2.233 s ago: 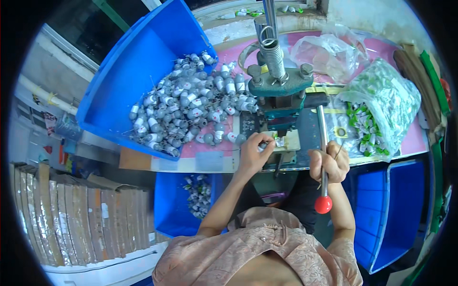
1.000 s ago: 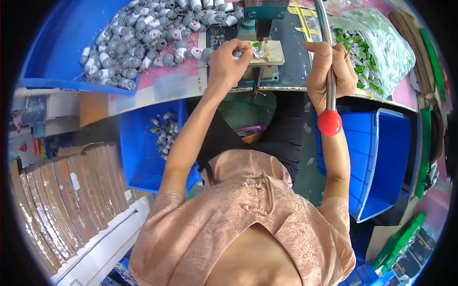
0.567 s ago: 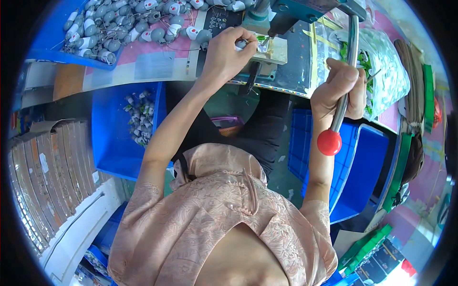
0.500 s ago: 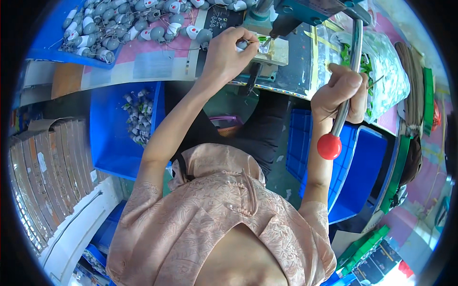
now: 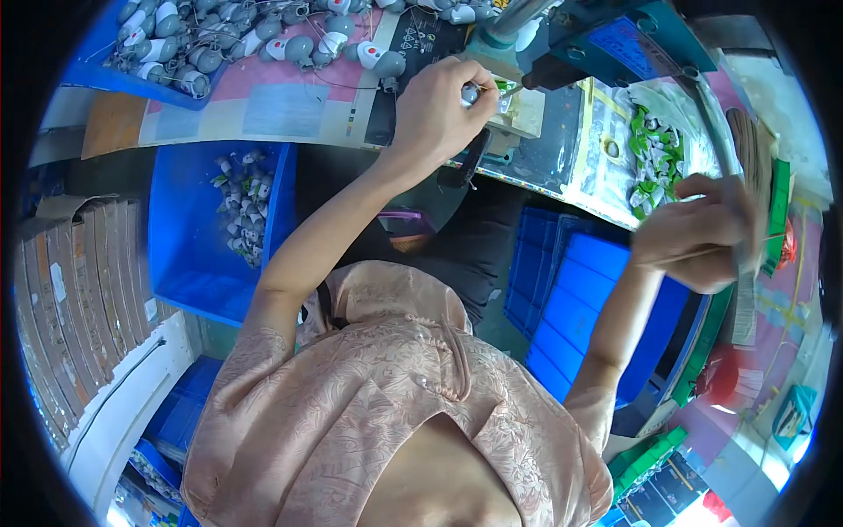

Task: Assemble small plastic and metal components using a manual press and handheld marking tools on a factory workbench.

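My left hand [image 5: 446, 114] is at the teal lever press [image 5: 637, 42], fingers pinched on a small grey plastic part [image 5: 470, 94]. The part sits mostly behind my fingers, beside the pale block [image 5: 527, 119] under the press's dark tip. Out to the right, my right hand [image 5: 698, 233] is wrapped round the metal lever [image 5: 722, 145] of the press. A red ball knob [image 5: 727, 373], smeared by motion, tops the lever's near end. A thin strand shows at my right fingers; I cannot make out what it is.
Grey-and-white bulb-shaped parts [image 5: 263, 39] with thin wires lie at the back left, some in a blue tray [image 5: 88, 75]. A clear bag of green-and-white pieces [image 5: 654, 158] lies right of the press. Blue bins [image 5: 189, 237] stand below the table, with cardboard [image 5: 83, 272] at the left.
My right hand has swung the lever and its red knob outward to the right and nearer. My left hand stays at the press with the part. The whole view has shifted slightly.
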Demonstrator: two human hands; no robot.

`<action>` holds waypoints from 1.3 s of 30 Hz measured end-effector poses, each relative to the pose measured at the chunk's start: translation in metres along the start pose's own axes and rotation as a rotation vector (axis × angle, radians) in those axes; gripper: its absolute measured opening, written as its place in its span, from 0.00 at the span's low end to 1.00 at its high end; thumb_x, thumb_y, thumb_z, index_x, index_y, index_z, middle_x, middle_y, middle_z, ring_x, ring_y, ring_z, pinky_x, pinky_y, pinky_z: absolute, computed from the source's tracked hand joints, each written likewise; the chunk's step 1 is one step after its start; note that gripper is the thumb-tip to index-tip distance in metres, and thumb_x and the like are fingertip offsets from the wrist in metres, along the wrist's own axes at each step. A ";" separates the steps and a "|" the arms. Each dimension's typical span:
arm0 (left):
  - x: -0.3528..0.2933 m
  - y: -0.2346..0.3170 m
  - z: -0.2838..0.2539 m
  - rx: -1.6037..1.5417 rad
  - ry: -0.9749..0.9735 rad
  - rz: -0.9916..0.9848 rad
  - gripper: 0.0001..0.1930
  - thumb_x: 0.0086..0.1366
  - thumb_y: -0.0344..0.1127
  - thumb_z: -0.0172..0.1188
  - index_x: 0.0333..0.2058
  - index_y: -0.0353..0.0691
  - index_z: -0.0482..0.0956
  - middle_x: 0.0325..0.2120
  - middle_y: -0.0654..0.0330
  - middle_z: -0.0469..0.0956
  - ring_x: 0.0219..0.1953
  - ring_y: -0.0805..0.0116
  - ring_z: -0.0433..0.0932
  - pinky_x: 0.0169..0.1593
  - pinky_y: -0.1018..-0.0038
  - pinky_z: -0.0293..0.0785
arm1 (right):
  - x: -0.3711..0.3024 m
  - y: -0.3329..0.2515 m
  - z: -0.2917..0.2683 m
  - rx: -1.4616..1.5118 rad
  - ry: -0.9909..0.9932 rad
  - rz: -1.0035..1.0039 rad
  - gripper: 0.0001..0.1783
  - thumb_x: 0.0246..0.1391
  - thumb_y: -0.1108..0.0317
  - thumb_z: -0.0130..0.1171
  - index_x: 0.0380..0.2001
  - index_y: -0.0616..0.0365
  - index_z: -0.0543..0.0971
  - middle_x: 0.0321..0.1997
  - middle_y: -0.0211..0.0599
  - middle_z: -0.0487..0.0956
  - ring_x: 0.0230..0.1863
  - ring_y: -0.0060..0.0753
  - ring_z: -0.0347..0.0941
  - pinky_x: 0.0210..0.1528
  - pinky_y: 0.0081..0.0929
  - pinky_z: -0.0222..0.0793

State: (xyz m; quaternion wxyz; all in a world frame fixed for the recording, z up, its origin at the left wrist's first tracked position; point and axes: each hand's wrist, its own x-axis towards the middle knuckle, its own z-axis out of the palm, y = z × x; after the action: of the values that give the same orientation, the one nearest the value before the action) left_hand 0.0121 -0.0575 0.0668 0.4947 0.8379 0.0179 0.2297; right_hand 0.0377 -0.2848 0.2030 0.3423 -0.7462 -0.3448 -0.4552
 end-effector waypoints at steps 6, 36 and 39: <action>0.002 0.007 -0.007 0.038 -0.083 -0.027 0.06 0.61 0.34 0.68 0.35 0.41 0.84 0.33 0.57 0.81 0.36 0.56 0.82 0.40 0.67 0.75 | 0.109 0.048 0.046 0.303 -0.021 0.412 0.13 0.68 0.68 0.51 0.41 0.67 0.82 0.19 0.35 0.78 0.17 0.22 0.69 0.23 0.18 0.60; 0.039 -0.055 -0.083 0.794 -0.272 -0.092 0.22 0.61 0.22 0.56 0.55 0.39 0.77 0.55 0.48 0.73 0.58 0.42 0.72 0.60 0.54 0.72 | -0.145 0.193 -0.048 -0.732 -0.541 0.197 0.15 0.58 0.65 0.66 0.47 0.55 0.82 0.46 0.43 0.82 0.50 0.51 0.76 0.52 0.47 0.71; 0.044 -0.067 -0.098 0.751 -0.295 -0.046 0.23 0.59 0.21 0.59 0.54 0.40 0.77 0.53 0.50 0.75 0.58 0.45 0.73 0.59 0.54 0.72 | -0.146 0.187 -0.034 -0.839 -0.499 0.127 0.16 0.59 0.63 0.66 0.48 0.54 0.81 0.46 0.42 0.82 0.52 0.50 0.76 0.53 0.48 0.70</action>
State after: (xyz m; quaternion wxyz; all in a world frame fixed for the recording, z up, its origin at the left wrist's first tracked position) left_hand 0.0249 0.0686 0.0662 0.1564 0.9838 0.0483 0.0731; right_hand 0.1265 -0.4415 0.0442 -0.0540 -0.9255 -0.1572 -0.3403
